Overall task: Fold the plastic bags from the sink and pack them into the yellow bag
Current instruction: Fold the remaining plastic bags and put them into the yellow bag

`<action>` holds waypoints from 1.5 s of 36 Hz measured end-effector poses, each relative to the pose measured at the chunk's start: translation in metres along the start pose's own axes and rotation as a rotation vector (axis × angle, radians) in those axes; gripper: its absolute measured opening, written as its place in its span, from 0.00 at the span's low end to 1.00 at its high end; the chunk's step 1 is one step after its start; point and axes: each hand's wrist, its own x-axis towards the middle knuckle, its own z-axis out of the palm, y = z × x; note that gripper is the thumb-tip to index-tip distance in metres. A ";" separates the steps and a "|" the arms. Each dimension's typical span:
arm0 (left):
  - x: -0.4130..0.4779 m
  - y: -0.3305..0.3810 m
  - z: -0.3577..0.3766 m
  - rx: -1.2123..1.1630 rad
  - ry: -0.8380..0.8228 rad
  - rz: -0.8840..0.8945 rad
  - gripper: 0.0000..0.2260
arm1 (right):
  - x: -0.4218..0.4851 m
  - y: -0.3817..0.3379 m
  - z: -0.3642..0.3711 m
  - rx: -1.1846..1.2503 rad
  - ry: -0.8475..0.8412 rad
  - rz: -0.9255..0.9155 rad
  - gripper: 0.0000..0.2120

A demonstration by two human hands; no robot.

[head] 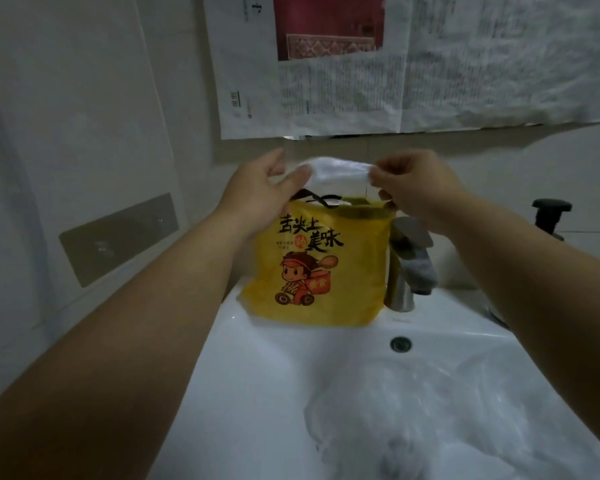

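Sheets of newspaper [343, 81], one carrying a red photograph, hung across the far wall in dim, flat light. A grey rectangular plate [118, 237] was fixed to the pale tiled left wall [84, 98]. A chrome tap [404, 271] stood right of centre, with a black pump head [549, 211] further right.

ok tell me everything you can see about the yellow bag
The yellow bag is thin plastic printed with black Chinese lettering and a cartoon delivery rider. It stands upright, mouth open, on the back ledge of the white sink, beside the metal tap. The left hand and right hand hold a folded clear bag just above its mouth.
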 end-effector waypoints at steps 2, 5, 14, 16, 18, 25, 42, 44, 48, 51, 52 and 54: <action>0.008 -0.005 -0.002 0.162 0.014 0.035 0.27 | 0.013 0.005 -0.001 0.005 0.046 0.012 0.12; 0.022 -0.017 -0.003 0.358 -0.084 0.029 0.24 | 0.035 0.010 0.003 -0.051 0.060 -0.008 0.14; 0.040 -0.028 0.006 0.311 -0.114 0.094 0.10 | 0.061 0.014 0.040 -0.511 -0.309 -0.123 0.13; 0.041 -0.030 0.007 0.256 -0.098 0.090 0.09 | 0.062 0.014 0.045 -0.658 -0.453 -0.086 0.15; 0.042 -0.033 0.009 0.191 -0.075 0.075 0.09 | 0.065 0.016 0.047 -0.800 -0.559 -0.024 0.16; 0.046 -0.041 0.016 0.152 -0.004 0.047 0.09 | 0.063 0.014 0.047 -0.897 -0.677 0.115 0.12; -0.016 -0.010 0.014 0.057 0.131 0.036 0.14 | -0.020 -0.013 0.002 -0.342 -0.040 -0.167 0.15; -0.034 -0.008 0.018 0.000 0.123 0.026 0.13 | -0.038 -0.014 -0.001 -0.303 -0.007 -0.156 0.15; -0.073 -0.017 0.035 -0.039 0.022 -0.047 0.12 | -0.084 -0.001 0.000 -0.306 0.000 -0.114 0.13; -0.107 -0.031 0.048 -0.058 -0.052 -0.136 0.13 | -0.117 0.018 0.003 -0.289 -0.010 -0.032 0.13; -0.112 -0.034 0.050 -0.040 -0.067 -0.161 0.14 | -0.121 0.022 0.005 -0.265 -0.013 -0.012 0.13; -0.131 -0.041 0.055 0.004 -0.138 -0.203 0.16 | -0.138 0.031 0.008 -0.229 -0.033 0.043 0.13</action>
